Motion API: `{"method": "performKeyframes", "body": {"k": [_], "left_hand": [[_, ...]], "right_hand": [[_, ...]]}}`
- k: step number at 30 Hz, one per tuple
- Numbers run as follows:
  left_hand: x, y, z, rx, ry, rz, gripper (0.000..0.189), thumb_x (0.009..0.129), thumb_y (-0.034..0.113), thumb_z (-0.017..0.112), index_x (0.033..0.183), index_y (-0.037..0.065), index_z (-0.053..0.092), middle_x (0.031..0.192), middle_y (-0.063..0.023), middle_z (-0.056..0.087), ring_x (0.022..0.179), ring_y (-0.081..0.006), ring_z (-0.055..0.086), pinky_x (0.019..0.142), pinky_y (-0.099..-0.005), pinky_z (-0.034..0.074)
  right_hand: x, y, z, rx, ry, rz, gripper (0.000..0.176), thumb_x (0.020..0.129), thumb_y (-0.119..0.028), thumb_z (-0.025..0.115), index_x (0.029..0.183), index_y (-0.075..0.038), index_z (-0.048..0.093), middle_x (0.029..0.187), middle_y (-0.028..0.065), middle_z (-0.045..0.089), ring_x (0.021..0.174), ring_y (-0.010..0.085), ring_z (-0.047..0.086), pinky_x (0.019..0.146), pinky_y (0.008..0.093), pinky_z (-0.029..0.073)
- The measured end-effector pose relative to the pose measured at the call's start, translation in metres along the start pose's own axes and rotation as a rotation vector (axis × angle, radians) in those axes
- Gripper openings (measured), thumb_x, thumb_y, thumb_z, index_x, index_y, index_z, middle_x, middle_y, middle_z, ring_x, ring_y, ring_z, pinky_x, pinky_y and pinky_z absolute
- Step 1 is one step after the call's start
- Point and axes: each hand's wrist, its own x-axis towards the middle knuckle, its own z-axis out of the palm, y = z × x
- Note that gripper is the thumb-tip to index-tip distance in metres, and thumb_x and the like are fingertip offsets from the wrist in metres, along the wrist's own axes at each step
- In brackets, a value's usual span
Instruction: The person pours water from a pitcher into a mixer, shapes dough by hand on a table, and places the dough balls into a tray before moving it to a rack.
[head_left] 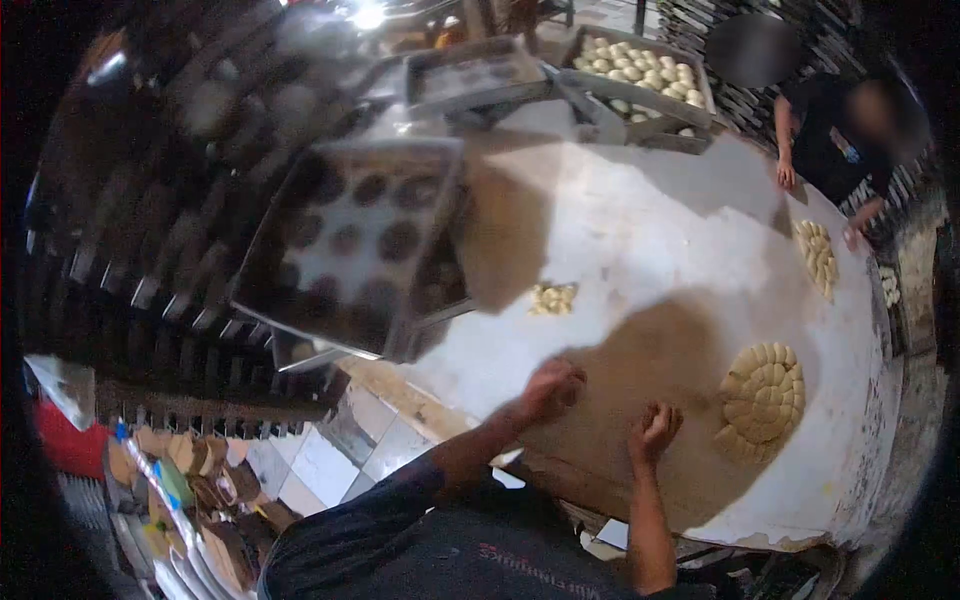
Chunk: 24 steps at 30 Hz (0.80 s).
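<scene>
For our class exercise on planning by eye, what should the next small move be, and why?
Probably shift the right grip rightward to the nearest edge of the big dough round, if that grip, seen curled, is free, which I cannot tell. The round, packed with pieces, lies close beside it, while the small dough heap sits farther off, beyond the left grip.

**Table layout around the small cluster [552,298]**

The small cluster lies on the table [640,210]. Left of it sits the tray stack [345,240]. Behind it are another tray [475,78] and, farther right, the tray of dough balls [708,90]. The large dough group [762,400] lies right and nearer; the dough strip [817,260], farther right and slightly behind.
</scene>
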Motion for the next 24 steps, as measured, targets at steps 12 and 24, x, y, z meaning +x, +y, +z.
{"method": "performKeyframes", "body": {"k": [12, 24], "left_hand": [[0.098, 0.285, -0.261, 0.562, -0.076, -0.536, 0.045, 0.074, 0.01, 0.069, 0.117, 0.007, 0.054, 0.112, -0.0172, 0.057, 0.107, -0.0362, 0.054, 0.091, -0.0423, 0.045], [0.094, 0.242, -0.346, 0.917, -0.394, -1.063, 0.055, 0.072, 0.022, 0.074, 0.118, 0.0, 0.054, 0.112, -0.0178, 0.062, 0.105, -0.0301, 0.06, 0.089, -0.0364, 0.047]], "right_hand": [[0.03, -0.213, -0.036, 0.397, -0.601, -0.068, 0.032, 0.089, -0.026, 0.051, 0.101, 0.001, 0.062, 0.096, 0.0167, 0.064, 0.087, 0.0268, 0.064, 0.075, 0.0358, 0.051], [0.053, -0.389, 0.04, 0.443, -0.393, -0.908, 0.018, 0.081, -0.022, 0.065, 0.081, -0.004, 0.061, 0.084, 0.0112, 0.06, 0.077, 0.0281, 0.061, 0.09, 0.0438, 0.045]]}}
